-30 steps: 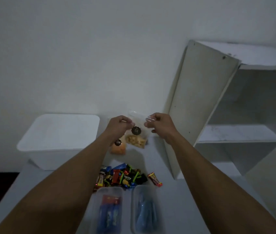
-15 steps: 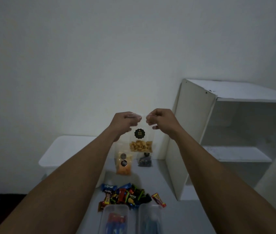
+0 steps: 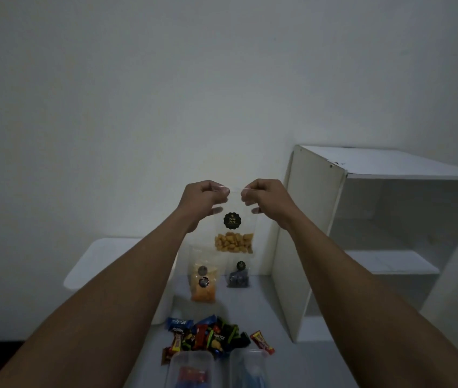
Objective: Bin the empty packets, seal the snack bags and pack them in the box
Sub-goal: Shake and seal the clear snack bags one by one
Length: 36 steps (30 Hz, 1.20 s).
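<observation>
Both hands are up around the middle of the frame, holding a clear snack bag (image 3: 234, 239) by its top edge. The left hand (image 3: 199, 204) pinches the top left corner and the right hand (image 3: 271, 201) pinches the top right one, with the fingers on both sides curled in tight on the plastic. The bag hangs upright between them, in the air above the table (image 3: 267, 301). It's got yellowish snack pieces at the bottom and a round black sticker (image 3: 232, 220) higher up. Can't tell if the top strip is sealed.

Just below it, two more bags stand on the table: an orange bag (image 3: 204, 287), and a small dark bag (image 3: 238, 277) just to its right. At lower centre there's a pile of candy wrappers (image 3: 211, 336), with two clear tubs (image 3: 191, 368) at the bottom edge. A white lidded box (image 3: 104, 261) sits centre left, partly behind the left forearm, and a white shelf unit (image 3: 309, 219) is on the right.
</observation>
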Tool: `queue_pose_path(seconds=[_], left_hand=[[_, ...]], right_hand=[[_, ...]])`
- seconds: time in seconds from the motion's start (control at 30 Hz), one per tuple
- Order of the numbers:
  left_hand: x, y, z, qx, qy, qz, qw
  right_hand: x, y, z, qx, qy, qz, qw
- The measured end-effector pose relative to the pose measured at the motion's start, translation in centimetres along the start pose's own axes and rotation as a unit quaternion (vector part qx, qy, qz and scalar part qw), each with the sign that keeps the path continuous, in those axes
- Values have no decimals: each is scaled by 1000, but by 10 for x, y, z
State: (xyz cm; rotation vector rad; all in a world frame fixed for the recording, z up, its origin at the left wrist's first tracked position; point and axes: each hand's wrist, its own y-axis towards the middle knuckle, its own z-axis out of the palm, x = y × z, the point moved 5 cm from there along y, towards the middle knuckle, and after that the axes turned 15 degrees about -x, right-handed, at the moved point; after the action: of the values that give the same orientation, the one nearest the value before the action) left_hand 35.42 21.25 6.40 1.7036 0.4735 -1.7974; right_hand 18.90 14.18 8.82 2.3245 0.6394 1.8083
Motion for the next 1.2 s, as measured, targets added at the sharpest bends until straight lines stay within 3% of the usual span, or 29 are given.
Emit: queue_pose_path(seconds=[0.83,1.03,1.2], left_hand=[[-13,16,-9,-10,37,41,998],[-12,18,-6,22,69,46,996],[-16,28,-12,-18,91,80,992]], right_hand=[[11,12,21,15,-49,-52,997],[16,17,21,14,-54,-70,996],[9,18,20,10,-28,-51,998]])
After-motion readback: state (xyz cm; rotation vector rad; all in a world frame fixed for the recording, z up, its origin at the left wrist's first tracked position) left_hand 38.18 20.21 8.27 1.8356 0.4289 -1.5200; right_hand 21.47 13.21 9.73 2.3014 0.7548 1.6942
